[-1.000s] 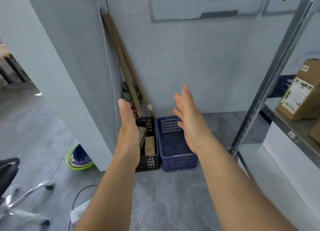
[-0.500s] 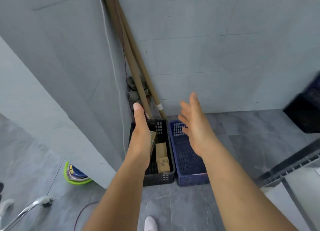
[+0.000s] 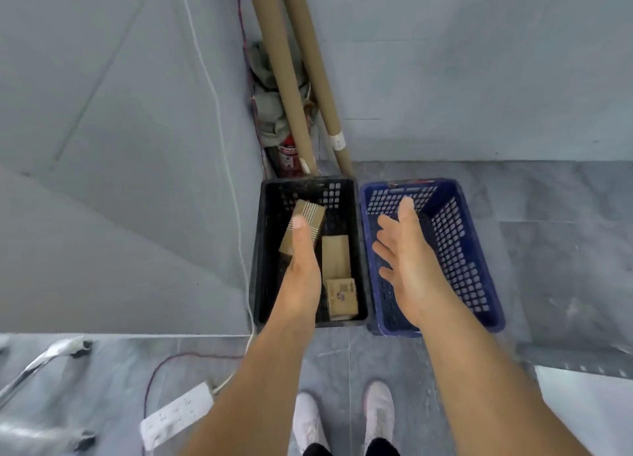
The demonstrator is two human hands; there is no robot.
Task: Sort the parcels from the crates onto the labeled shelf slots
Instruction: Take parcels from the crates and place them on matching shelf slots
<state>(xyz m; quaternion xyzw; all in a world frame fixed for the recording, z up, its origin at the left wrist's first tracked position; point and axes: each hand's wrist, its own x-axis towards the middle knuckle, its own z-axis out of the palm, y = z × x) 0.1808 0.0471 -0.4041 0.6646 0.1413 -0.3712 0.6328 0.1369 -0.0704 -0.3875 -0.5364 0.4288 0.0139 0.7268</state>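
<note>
While stooping closer than half a second ago, looking straight down into two floor crates. Left hand, flat and empty, above cardboard parcels in black crate; right hand, fingers spread, over blue crate to the right. Pickup seemingly imminent.

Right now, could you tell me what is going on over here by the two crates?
A person stands over two crates on the floor and reaches down with both hands open, holding nothing. The left hand hangs above the black crate, which holds three cardboard parcels; the right hand is above the blue crate, where no parcel shows. No parcel has been picked up yet.
</note>
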